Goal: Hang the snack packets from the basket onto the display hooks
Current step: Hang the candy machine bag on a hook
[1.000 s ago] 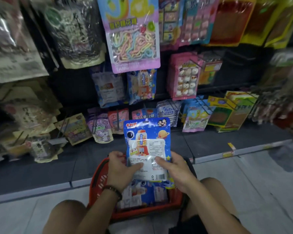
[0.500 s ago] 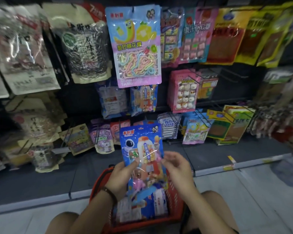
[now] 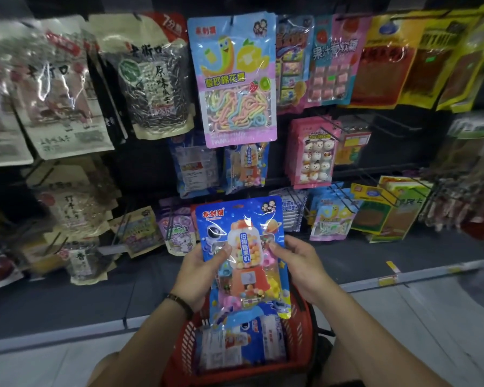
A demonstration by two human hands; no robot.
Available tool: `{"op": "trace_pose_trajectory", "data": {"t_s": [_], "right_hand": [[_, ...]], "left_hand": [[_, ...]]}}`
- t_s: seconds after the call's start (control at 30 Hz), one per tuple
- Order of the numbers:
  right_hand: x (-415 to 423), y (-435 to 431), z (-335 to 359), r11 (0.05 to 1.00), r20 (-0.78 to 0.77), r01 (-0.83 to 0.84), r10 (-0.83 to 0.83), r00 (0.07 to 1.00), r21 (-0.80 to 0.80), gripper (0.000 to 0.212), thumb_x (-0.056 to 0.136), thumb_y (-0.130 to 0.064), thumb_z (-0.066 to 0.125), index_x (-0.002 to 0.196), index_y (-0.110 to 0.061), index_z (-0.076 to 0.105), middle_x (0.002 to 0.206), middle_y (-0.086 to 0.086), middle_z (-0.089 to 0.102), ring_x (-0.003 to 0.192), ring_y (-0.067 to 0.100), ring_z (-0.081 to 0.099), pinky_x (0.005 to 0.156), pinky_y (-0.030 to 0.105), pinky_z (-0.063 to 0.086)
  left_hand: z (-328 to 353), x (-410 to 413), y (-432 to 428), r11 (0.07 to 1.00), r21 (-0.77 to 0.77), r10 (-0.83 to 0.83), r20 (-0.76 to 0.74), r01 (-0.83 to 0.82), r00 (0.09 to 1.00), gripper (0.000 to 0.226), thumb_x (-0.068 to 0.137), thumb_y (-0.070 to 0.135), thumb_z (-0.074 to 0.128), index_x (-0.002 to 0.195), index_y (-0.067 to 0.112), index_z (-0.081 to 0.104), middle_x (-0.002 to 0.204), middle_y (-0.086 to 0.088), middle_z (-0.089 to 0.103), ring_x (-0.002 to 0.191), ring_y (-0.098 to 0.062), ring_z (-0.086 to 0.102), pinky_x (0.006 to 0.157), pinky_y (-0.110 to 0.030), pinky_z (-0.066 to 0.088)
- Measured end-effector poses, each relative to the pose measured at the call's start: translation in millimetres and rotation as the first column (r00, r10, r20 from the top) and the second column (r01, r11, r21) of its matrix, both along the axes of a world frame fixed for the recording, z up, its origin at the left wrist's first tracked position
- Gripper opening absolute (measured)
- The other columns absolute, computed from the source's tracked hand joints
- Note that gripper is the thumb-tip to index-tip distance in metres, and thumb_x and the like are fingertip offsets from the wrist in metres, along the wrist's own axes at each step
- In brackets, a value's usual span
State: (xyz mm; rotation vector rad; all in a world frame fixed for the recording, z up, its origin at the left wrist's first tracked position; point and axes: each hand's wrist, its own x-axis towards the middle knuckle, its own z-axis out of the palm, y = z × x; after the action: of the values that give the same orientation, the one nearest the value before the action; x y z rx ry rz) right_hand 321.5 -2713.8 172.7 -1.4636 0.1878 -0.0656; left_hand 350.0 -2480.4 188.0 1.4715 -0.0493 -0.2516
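Observation:
I hold a blue snack packet [image 3: 242, 252] with a gumball-machine picture upright, its front facing me. My left hand [image 3: 200, 270] grips its left edge, thumb on the front. My right hand [image 3: 296, 265] grips its right edge the same way. The packet hangs above a red basket [image 3: 186, 350] between my knees, where more blue packets [image 3: 252, 342] lie. Two matching blue packets [image 3: 246, 167] hang on hooks straight above the held one.
The dark display wall is full of hanging packets: a big pink-and-blue candy bag [image 3: 234, 79], seed bags [image 3: 151, 76] to the left, a pink packet [image 3: 313, 152] and yellow packets [image 3: 386, 208] to the right. Bare wire hooks [image 3: 391, 127] stick out at the right. A grey base ledge [image 3: 375, 280] runs below.
The packet has been turned from its back label to its front and lifted higher above the basket. My view has tilted upward along the display.

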Motion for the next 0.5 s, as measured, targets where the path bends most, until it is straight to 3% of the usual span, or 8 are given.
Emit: {"op": "trace_pose_trajectory", "data": {"t_s": [0.13,0.2,0.3,0.43,0.5], "right_hand": [[7,-2,7,1.000,-0.009,-0.003,0.003,1.000,-0.005,0.016,0.100,-0.025,0.075,0.111,-0.015,0.081,0.112,0.013,0.082,0.110,0.036,0.077,0.106,0.061,0.056],[14,-3,10,0.998,0.023,0.034,-0.033,0.999,-0.046,0.011,0.101,-0.026,0.074,0.100,-0.020,0.082,0.105,0.007,0.083,0.105,0.031,0.079,0.100,0.054,0.061],[30,-5,10,0.992,0.066,0.094,-0.088,0.994,-0.087,0.022,0.103,-0.023,0.071,0.083,-0.023,0.079,0.087,0.000,0.081,0.087,0.019,0.078,0.089,0.048,0.061],[65,-11,7,0.988,0.096,0.149,-0.144,0.985,-0.039,0.011,0.104,-0.016,0.070,0.102,-0.014,0.080,0.087,-0.011,0.081,0.087,0.002,0.075,0.086,0.032,0.056],[88,-13,4,0.981,0.128,0.194,-0.189,0.974,-0.031,0.011,0.104,-0.016,0.070,0.107,-0.013,0.080,0.093,-0.010,0.082,0.092,0.003,0.075,0.090,0.034,0.056]], "left_hand": [[-2,17,1,0.999,-0.016,-0.042,-0.047,0.041,0.998,0.028,0.101,0.018,0.070,0.126,0.007,0.069,0.121,-0.013,0.080,0.114,-0.035,0.076,0.104,-0.062,0.056],[0,26,-3,0.997,0.012,-0.077,-0.035,0.078,0.996,0.032,0.099,0.025,0.072,0.127,0.011,0.068,0.122,-0.009,0.080,0.115,-0.033,0.076,0.103,-0.061,0.057],[5,44,-12,0.993,0.080,-0.091,0.048,0.086,0.995,0.047,0.087,0.041,0.080,0.127,0.020,0.068,0.125,0.000,0.079,0.117,-0.025,0.075,0.103,-0.058,0.058],[7,80,-27,0.996,0.079,-0.041,0.083,0.035,0.996,0.034,0.093,0.022,0.081,0.125,0.019,0.071,0.125,0.001,0.079,0.118,-0.022,0.075,0.105,-0.054,0.058],[5,99,-36,0.997,0.080,-0.006,0.091,-0.001,0.996,0.032,0.096,0.016,0.079,0.126,0.019,0.071,0.124,0.002,0.079,0.117,-0.021,0.075,0.105,-0.052,0.059]]}}
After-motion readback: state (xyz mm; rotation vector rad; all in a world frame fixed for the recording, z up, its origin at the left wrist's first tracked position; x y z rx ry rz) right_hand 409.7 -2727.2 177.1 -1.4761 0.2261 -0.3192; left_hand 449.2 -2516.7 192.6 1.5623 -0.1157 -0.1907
